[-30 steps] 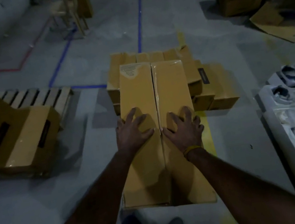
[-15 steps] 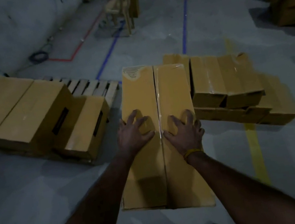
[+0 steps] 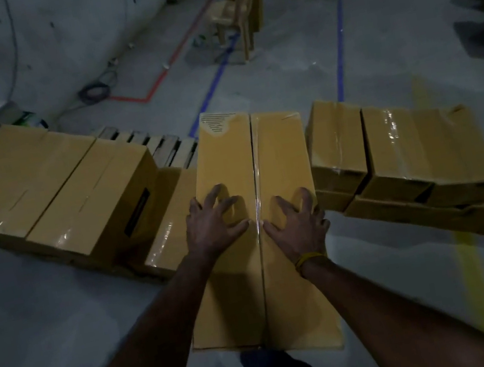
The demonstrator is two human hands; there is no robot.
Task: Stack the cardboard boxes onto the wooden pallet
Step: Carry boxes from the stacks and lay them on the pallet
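grip: left hand [image 3: 213, 223], right hand [image 3: 297, 226] flat on cardboard box [image 3: 243, 163] | pallet [image 3: 163, 147] left

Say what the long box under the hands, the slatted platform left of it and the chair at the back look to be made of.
Long box: tan cardboard, glossy clear tape along its centre seam.
Slatted platform: pale bare wood, judging by its rough boards with gaps between.
Chair: probably moulded beige plastic; too distant to be sure.
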